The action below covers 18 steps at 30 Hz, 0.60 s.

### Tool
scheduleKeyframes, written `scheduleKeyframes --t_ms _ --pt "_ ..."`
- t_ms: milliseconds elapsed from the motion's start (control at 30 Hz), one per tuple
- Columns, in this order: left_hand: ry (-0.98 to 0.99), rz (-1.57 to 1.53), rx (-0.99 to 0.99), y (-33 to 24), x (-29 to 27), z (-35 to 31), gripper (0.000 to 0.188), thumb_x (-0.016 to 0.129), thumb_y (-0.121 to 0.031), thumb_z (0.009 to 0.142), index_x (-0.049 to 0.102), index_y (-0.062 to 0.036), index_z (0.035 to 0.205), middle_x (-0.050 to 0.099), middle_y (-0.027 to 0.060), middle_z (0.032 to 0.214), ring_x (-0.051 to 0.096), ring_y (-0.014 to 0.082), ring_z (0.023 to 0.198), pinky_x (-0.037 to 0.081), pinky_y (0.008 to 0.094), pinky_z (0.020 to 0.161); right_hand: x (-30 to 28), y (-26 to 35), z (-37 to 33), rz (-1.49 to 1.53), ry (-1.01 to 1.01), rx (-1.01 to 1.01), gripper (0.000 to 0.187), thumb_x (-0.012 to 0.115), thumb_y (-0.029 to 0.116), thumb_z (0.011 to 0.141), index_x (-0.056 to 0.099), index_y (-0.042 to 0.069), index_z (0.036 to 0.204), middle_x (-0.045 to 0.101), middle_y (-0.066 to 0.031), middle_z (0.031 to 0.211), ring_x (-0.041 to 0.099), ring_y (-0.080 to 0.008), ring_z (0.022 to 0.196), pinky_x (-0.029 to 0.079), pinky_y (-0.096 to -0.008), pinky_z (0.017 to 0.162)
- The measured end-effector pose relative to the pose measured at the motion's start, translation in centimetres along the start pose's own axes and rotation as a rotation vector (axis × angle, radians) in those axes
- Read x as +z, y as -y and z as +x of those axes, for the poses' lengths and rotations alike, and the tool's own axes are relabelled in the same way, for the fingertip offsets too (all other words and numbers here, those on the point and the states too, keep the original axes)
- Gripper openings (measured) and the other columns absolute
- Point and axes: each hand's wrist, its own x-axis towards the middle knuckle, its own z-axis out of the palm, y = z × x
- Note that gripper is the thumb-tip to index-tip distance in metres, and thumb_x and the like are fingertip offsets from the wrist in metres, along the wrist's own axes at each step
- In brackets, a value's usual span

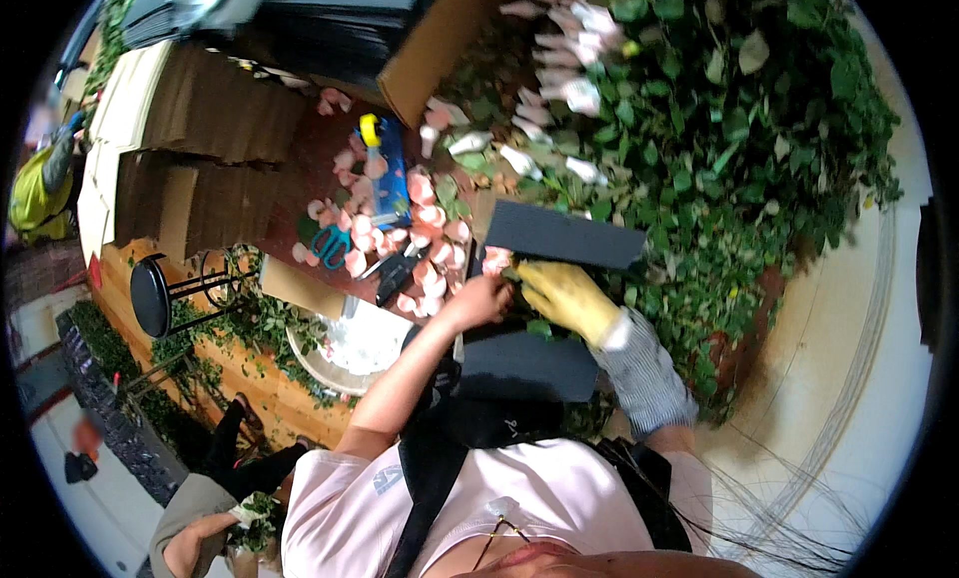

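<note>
A pink rose (496, 259) is between my two hands, above the work table. My bare left hand (482, 300) has its fingers curled in close under the bloom. From the right, my right hand (569, 296), in a yellow glove with a striped grey sleeve, pinches at the rose beside the petals; the stem is mostly hidden. A dark grey card piece (564, 233) lies just beyond the hands, and another dark sheet (524, 366) lies nearer my body. Loose pink petals (430, 218) are scattered left of the hands, around a black-handled tool (400, 270) and teal-handled scissors (330, 246).
Leafy green stems (729, 148) heap up at right, with white-wrapped roses (574, 48) at their far end. A blue tape dispenser (390, 178) stands among petals. Cardboard stacks (200, 108), a black stool (150, 296) and a lined bin (360, 343) are leftward. Co-workers are at far left and lower left.
</note>
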Motion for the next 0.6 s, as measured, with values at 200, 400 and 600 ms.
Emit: scheduleKeyframes --t_ms 200,400,600 --pt "0.045 -0.034 0.041 0.0 0.5 0.6 0.04 0.056 -0.031 0.1 0.062 0.0055 0.113 0.071 0.0164 0.086 0.07 0.0233 0.064 0.055 0.0382 0.066 -7.5 6.5 3.5 -0.245 -0.173 0.108 0.051 0.073 0.024 0.087 0.059 -0.001 0.13 0.067 -0.0214 0.121 0.065 -0.0368 0.112 0.05 -0.0459 0.099" --pt "-0.107 0.103 0.24 0.9 2.6 1.0 0.035 0.061 -0.024 0.088 0.067 0.0068 0.102 0.069 0.0304 0.097 0.068 0.0437 0.094 0.053 0.0478 0.085 -9.3 7.6 11.9 -0.327 -0.195 -0.14 0.068 0.071 0.035 0.09 0.045 0.004 0.145 0.063 -0.0226 0.126 0.063 -0.0371 0.112 0.05 -0.0463 0.099" --pt "-0.038 0.37 0.117 -1.3 2.0 0.9 0.045 0.066 -0.032 0.087 0.065 0.0091 0.106 0.068 0.0312 0.106 0.066 0.0443 0.104 0.054 0.0472 0.091 -17.9 11.8 30.0 -0.526 -1.014 0.039 0.078 0.07 0.043 0.089 0.04 -0.002 0.147 0.055 -0.0221 0.141 0.054 -0.0328 0.129 0.044 -0.041 0.109"
